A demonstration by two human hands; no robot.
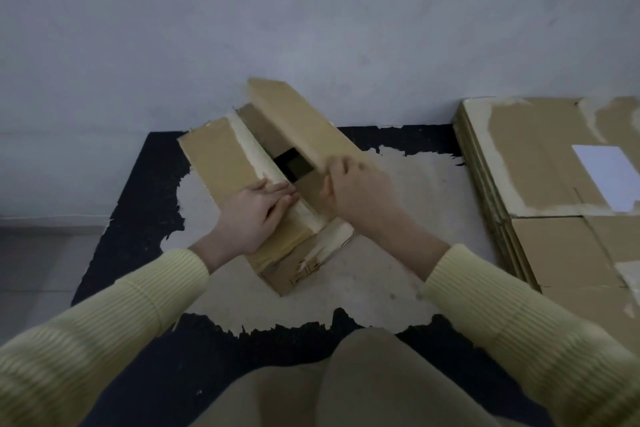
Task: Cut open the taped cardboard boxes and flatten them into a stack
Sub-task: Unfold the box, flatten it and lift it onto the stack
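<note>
- The grey wall (pixel 311 10) is right behind the box, so there is little room there.
- The black mat (pixel 138 191) has a worn pale patch, with open room near my knees.
- A stack of flat boxes (pixel 554 236) lies on my right, apart from the box.
- The box (pixel 221 163) sits slanted mid-mat, its top open, one flap lifted.
- My left hand (pixel 252 218) presses the low flap, fingers straight.
- My right hand (pixel 360 191) is blurry; its fingers curl round the lifted flap.
</note>
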